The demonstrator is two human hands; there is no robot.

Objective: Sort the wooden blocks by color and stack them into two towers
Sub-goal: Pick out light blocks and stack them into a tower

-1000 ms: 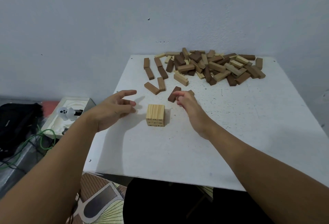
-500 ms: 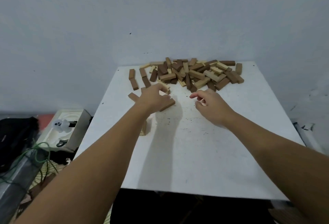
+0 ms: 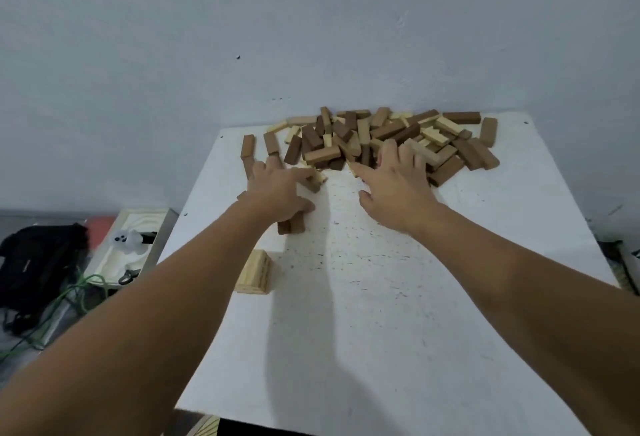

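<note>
At the far edge of the white bench (image 3: pixel 415 314), 12 o'clock from me, I see the block pile (image 3: pixel 381 139): light & dark wooden blocks mixed, jumbled against the wall (image 3: pixel 311 37). A few dark blocks (image 3: pixel 247 151) lie apart at the pile's 9 o'clock side, lined up w/ long sides toward me.

My left hand (image 3: pixel 277 190) is out at approx 11 o'clock, fingers spread and reaching onto loose blocks at the pile's near-left fringe; a light block (image 3: pixel 317 177) sits right at the fingertips, touching. Can't tell if the hand grips anything or only presses on it. Two short dark blocks (image 3: pixel 291 225) show just below the palm, side by side on the bench, partly covered by the hand.

My right hand (image 3: pixel 394 186) is at approx 1 o'clock, fingers straight & wide, laid over the near edge of the pile; index finger points left toward the other hand, thumb sticks out low. It holds nothing I can see.

Light tower (image 3: pixel 254 273), a low stack of pale blocks, stands nearer me at 10 o'clock, beside my left forearm, well apart from the pile.

Off the bench at 9 o'clock: a cream tray (image 3: pixel 131 245) w/ a small white figure (image 3: pixel 126 236), a black bag (image 3: pixel 38 262), a green cable (image 3: pixel 72 297) on the floor.
</note>
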